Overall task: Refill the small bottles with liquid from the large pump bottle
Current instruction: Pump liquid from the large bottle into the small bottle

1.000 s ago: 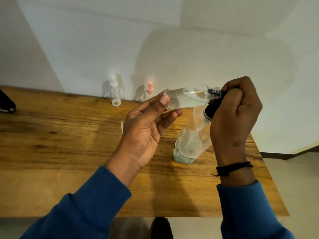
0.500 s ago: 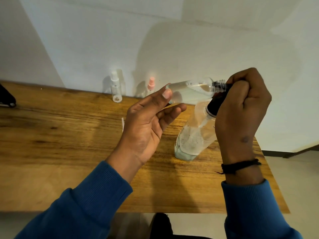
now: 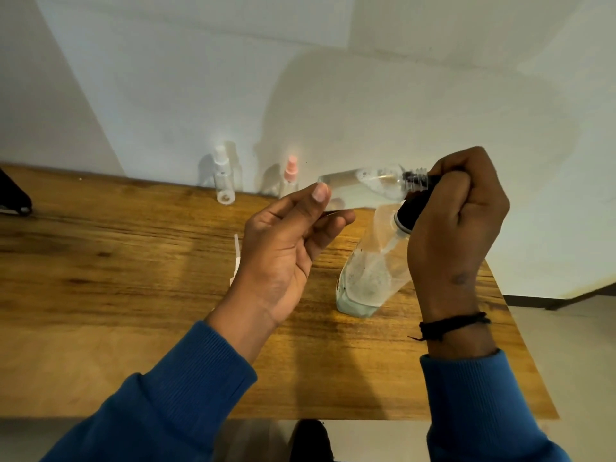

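My left hand (image 3: 286, 248) holds a small clear bottle (image 3: 363, 190) on its side, thumb and fingers around its base, its threaded open neck pointing right. My right hand (image 3: 456, 228) is curled over the black pump head (image 3: 410, 213) of the large clear bottle (image 3: 373, 275), whose base rests tilted on the wooden table (image 3: 133, 278) with pale liquid at the bottom. The pump's nozzle meets the small bottle's neck under my right fingers. Two other small bottles stand by the wall, one with a white cap (image 3: 223, 180), one with a pink cap (image 3: 290, 178).
A thin white tube piece (image 3: 236, 258) lies on the table behind my left wrist. A dark object (image 3: 13, 198) sits at the far left edge. The table ends just right of the large bottle, with floor beyond. A dark shoe (image 3: 310, 441) shows below the near edge.
Both hands with the two bottles keep the same pose; the view shifted slightly. The small bottle stays level against the pump.
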A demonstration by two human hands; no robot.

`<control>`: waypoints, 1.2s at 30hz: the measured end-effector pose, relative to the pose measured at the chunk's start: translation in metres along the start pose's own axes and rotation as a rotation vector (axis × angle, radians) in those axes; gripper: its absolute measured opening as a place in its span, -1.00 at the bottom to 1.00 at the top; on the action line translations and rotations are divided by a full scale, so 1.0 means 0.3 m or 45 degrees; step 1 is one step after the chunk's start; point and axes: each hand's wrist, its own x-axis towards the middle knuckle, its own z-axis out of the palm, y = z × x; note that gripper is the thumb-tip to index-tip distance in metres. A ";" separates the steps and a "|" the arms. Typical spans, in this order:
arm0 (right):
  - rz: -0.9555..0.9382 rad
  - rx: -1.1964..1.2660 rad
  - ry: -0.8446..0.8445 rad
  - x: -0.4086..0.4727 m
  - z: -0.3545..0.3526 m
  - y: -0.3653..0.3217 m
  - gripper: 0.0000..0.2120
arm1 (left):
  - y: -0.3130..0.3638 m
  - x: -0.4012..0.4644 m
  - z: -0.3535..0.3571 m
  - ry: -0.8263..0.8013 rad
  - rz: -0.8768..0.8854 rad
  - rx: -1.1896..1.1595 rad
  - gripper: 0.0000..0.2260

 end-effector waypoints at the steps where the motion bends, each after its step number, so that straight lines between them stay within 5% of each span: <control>1: -0.007 -0.014 -0.009 0.002 -0.003 -0.001 -0.75 | 0.001 -0.001 0.000 -0.002 -0.004 0.002 -0.67; 36: -0.001 -0.006 -0.024 0.012 -0.010 -0.009 -0.74 | -0.005 -0.002 0.008 0.003 -0.021 0.010 -0.65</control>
